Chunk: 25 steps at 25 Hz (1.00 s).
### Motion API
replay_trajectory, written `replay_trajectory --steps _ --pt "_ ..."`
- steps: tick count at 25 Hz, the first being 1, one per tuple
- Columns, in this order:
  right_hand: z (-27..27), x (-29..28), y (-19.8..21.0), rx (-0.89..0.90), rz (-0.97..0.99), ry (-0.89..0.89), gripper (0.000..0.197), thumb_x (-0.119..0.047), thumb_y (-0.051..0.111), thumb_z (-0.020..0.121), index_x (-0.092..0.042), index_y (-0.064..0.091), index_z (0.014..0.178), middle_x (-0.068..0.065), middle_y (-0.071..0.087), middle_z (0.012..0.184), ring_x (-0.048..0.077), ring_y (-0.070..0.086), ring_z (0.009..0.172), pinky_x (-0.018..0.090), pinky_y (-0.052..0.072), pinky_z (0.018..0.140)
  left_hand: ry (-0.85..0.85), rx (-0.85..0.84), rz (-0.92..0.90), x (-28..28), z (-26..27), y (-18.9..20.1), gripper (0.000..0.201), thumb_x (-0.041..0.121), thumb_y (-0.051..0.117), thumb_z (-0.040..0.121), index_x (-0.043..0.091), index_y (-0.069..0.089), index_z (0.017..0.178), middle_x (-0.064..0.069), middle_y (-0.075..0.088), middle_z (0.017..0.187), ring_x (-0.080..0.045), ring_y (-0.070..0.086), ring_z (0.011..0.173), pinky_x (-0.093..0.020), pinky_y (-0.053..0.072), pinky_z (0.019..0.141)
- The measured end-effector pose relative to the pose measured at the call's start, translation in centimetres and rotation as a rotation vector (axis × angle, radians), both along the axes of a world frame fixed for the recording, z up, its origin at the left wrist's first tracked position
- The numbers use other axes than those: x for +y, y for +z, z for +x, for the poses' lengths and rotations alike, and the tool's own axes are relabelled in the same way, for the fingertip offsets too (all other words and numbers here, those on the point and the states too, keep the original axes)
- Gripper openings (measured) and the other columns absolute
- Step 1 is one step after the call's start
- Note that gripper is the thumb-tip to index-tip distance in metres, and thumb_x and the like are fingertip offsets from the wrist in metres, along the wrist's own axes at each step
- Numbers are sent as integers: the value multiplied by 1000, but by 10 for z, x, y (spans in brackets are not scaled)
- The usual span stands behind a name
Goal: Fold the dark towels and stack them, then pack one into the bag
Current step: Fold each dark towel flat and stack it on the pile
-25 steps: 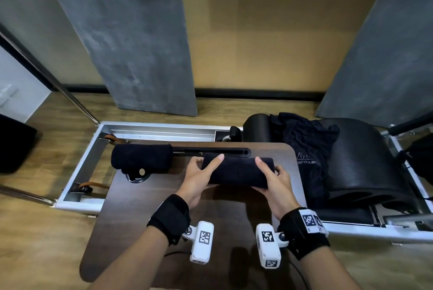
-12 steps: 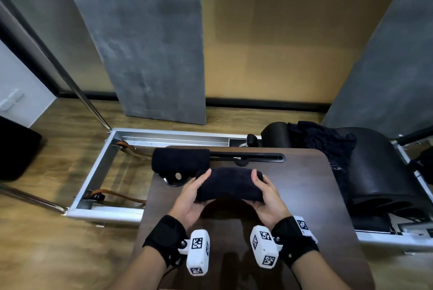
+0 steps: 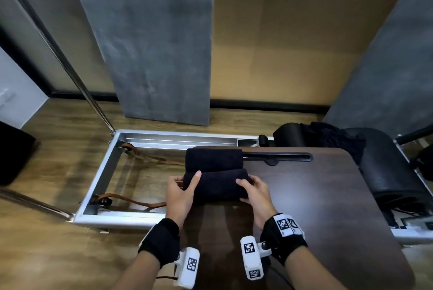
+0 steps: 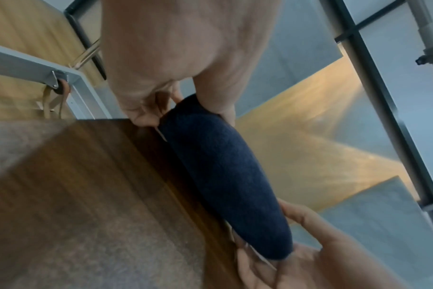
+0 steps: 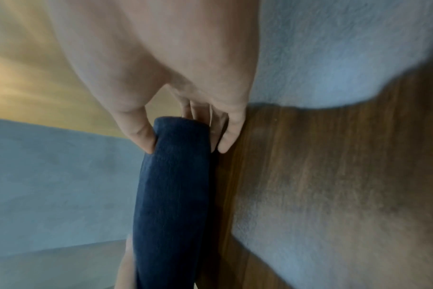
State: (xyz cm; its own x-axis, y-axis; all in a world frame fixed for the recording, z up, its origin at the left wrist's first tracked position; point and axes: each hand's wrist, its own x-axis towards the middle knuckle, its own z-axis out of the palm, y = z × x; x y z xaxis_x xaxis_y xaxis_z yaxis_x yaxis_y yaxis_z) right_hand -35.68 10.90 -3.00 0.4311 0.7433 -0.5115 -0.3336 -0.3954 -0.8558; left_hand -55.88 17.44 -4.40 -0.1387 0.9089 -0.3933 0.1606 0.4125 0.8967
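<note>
A folded dark towel [image 3: 216, 183] is held between both hands just above the dark wooden table [image 3: 328, 207]. My left hand [image 3: 181, 192] grips its left end with the thumb on top. My right hand [image 3: 254, 190] grips its right end the same way. In the left wrist view the towel [image 4: 225, 176] runs from the left hand [image 4: 156, 109] down to the right one. The right wrist view shows the right hand [image 5: 183, 127] pinching the towel [image 5: 171, 195]. A second folded dark towel [image 3: 214, 159] lies on the table just behind the held one. The bag is not identifiable.
A black bar [image 3: 278, 156] lies on the table's far edge. Beyond the table stands a metal frame [image 3: 103, 172] with brown straps [image 3: 138, 203]. A black padded seat [image 3: 389, 172] with dark cloth [image 3: 332, 139] on it is at the right. A black bin [image 3: 14, 151] sits far left.
Both hands have carried the folded towel leftward along the table, until it sits right in front of the other folded towel. The head view has also shifted.
</note>
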Motion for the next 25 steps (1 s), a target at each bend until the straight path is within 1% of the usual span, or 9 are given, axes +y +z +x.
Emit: replay_trajectory --steps 4,8,11,14,17,20,23,24,25 --pt "-13 4 -8 -292 -45 -59 33 -26 80 90 -14 72 120 7 69 120 19 67 110 39 55 102 -8 80 105 -2 1 0 44 59 69 94 20 61 114 -1 65 111 -20 64 106 -40 55 94" --pt "-20 1 -15 -381 -66 -138 35 -27 83 87 -22 65 116 -4 69 109 12 66 101 23 52 84 -11 113 149 -1 -9 -5 33 40 61 104 11 73 113 -10 67 114 -27 65 109 -51 54 101" --pt "-23 2 -19 -478 -103 -173 29 -25 85 84 -17 68 107 -4 70 99 14 67 95 16 48 71 -24 144 158 0 -11 -6 35 34 65 103 4 75 117 -11 71 113 -28 67 108 -49 55 100" --pt "-27 3 -17 -515 -122 -170 21 -26 85 85 -19 70 97 -9 67 90 14 66 89 12 43 64 1 121 161 0 -15 -4 31 32 71 99 4 78 110 -10 76 105 -28 70 104 -46 56 99" --pt "-26 -1 -14 -522 -138 -141 17 -30 84 86 -20 73 95 -9 68 89 15 65 91 17 46 68 16 61 147 -4 -18 -2 29 36 76 96 8 81 102 -4 78 95 -23 72 97 -45 58 96" --pt "-23 -6 -10 -508 -135 -123 28 -36 81 88 -16 79 108 -1 73 100 18 66 98 28 53 84 11 42 130 -13 -14 0 38 42 72 97 7 82 104 -7 79 97 -25 72 100 -48 58 97" --pt "-16 -10 -5 -469 -132 -127 30 -40 73 94 -20 80 115 -5 75 99 19 68 103 32 56 90 -16 62 143 -18 -7 2 43 45 65 101 8 79 84 -10 75 83 -30 71 89 -50 58 89" --pt "-15 -10 -4 -444 -134 -116 31 -40 71 95 -21 78 119 -7 74 100 18 67 105 38 58 94 -10 60 139 -19 -5 2 43 46 63 102 9 78 86 -11 75 88 -32 70 93 -50 57 90" --pt "-13 -11 -3 -418 -133 -102 34 -40 70 96 -21 75 124 -6 73 104 18 66 107 43 58 97 7 53 130 -21 -3 3 40 45 62 103 10 78 99 -11 76 101 -32 70 103 -49 56 94"
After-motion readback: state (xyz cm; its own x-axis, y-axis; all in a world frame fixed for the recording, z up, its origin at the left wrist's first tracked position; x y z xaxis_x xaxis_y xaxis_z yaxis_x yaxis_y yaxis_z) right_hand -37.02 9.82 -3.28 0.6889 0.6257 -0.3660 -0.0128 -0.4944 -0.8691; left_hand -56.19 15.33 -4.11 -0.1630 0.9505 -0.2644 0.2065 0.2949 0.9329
